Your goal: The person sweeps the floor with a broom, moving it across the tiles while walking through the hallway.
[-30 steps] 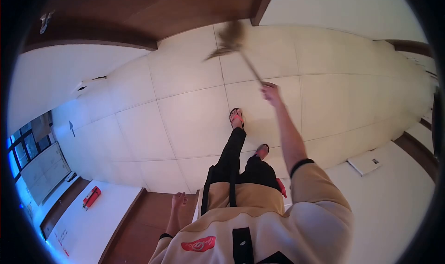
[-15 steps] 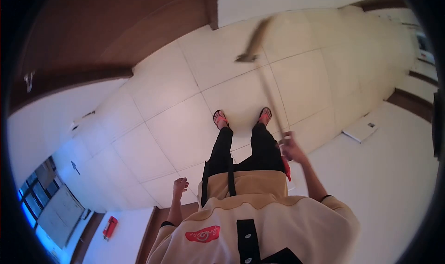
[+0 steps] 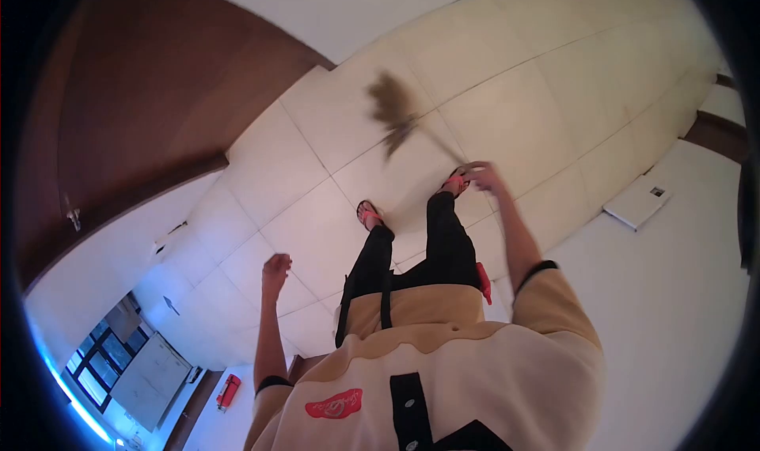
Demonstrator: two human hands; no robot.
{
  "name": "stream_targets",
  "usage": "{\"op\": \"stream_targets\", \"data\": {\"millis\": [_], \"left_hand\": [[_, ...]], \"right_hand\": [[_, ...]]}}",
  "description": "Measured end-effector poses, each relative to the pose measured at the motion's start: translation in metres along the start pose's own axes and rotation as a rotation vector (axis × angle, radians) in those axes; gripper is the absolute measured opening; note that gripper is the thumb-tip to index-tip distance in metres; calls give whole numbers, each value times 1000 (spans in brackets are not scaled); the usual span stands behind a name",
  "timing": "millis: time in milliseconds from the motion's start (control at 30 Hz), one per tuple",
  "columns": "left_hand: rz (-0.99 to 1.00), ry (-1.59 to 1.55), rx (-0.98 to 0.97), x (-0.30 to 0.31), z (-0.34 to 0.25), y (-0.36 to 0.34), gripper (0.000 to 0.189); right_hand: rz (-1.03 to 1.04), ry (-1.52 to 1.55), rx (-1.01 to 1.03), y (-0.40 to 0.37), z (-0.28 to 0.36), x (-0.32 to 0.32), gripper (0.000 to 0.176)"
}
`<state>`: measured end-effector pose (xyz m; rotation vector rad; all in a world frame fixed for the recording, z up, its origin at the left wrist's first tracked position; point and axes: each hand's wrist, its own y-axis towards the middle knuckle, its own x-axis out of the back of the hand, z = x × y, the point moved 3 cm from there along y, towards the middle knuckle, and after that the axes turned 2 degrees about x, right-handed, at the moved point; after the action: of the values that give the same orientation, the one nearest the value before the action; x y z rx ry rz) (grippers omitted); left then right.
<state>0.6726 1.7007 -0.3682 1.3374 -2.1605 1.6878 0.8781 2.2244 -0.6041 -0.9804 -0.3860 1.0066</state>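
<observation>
My right hand (image 3: 484,178) is closed round the handle of a broom (image 3: 437,141), out in front of my right foot. The broom's brush head (image 3: 391,107), blurred by motion, fans out over the tiled floor toward the upper left. Its far handle end is hidden by the hand. Out to the side, my left hand (image 3: 276,267) hangs in the air with curled fingers and nothing visible in them. My sandalled feet stand apart on the pale tiles (image 3: 412,206), and a red item (image 3: 483,283) shows at my right hip.
A dark brown door (image 3: 158,63) with a metal handle (image 3: 74,216) fills the upper left. White walls flank the floor. A white box (image 3: 637,206) is on the right wall. A red object (image 3: 229,392) and dark-framed windows (image 3: 107,356) appear at lower left.
The broom has swung left, its brush head now lower in view and fanned out. My right hand has reached further forward, and my left hand has moved outward and forward.
</observation>
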Motion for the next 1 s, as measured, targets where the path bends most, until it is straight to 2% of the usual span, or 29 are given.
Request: {"op": "stream_targets", "data": {"millis": [33, 67, 100, 133, 167, 200, 233, 267, 300, 333, 367, 400, 467, 533, 567, 600, 633, 700, 733, 767, 867, 900, 967, 1000], "left_hand": [[24, 54, -87, -3, -14, 22, 21], [17, 131, -128, -8, -53, 40, 22], [-101, 297, -343, -10, -91, 66, 24], [-193, 414, -607, -12, -160, 73, 24], [-223, 438, -612, -14, -246, 71, 22], [-357, 436, -869, -12, -313, 87, 21], [-386, 385, -819, -12, -394, 73, 22], [-490, 344, -1094, -14, -479, 49, 26], [-659, 410, -1349, -8, -544, 60, 31], [-932, 565, -1633, -3, -612, 51, 35], [-1093, 717, -1668, -1, -677, 31, 35], [-1388, 760, -1676, -7, -730, 10, 41], [-1974, 1346, -1294, -17, -821, -4, 84], [-2016, 1594, -994, -25, -853, 7, 60], [-2029, 1713, -830, -24, -869, 15, 50], [-1911, 1309, -1337, -21, -873, 26, 54], [-1706, 860, -1762, -21, -875, 35, 58], [-1744, 861, -1760, -25, -871, 25, 58], [-1951, 1312, -1104, -35, -870, 21, 58], [-2033, 1632, -353, -45, -873, 10, 59], [-2114, 1683, -150, -65, -871, -7, 59], [-2094, 1691, -157, -65, -869, -6, 59], [-2070, 1678, -163, -65, -869, -10, 58], [-2027, 1489, -739, -65, -870, -10, 58]], "right_hand": [[-152, -160, -94, -11, 33, 58, 35], [-354, -268, -24, -15, 51, 106, 31], [-543, -375, 42, -23, 73, 141, 25], [-656, -434, 109, -25, 87, 171, 24], [-767, -492, 173, -30, 96, 194, 24], [-786, -421, 212, -40, 105, 203, 25], [-805, -350, 252, -54, 108, 207, 26], [-822, -283, 288, -73, 107, 205, 26], [-793, -301, 306, -91, 101, 198, 26], [-764, -321, 321, -112, 92, 185, 26], [-665, -265, 322, -137, 93, 161, 25], [-528, -168, 187, -162, 104, 130, 26], [-321, -130, 28, -184, 109, 82, 31], [-99, -1, 34, -150, 76, 43, 46], [-27, -10, 50, -131, 83, 21, 37], [21, -42, 66, -103, 84, 2, 36], [66, -76, 87, -63, 82, -11, 35], [186, -344, 239, 30, 68, -29, 28], [181, -220, 123, 43, 88, -23, 26], [164, -108, 29, 70, 124, 2, 23], [12, -92, 67, 141, 190, 108, 26], [-44, -31, 33, 147, 217, 156, 25], [-295, 84, 126, 141, 266, 247, 22], [-349, 66, 127, 150, 280, 295, 21]]}}
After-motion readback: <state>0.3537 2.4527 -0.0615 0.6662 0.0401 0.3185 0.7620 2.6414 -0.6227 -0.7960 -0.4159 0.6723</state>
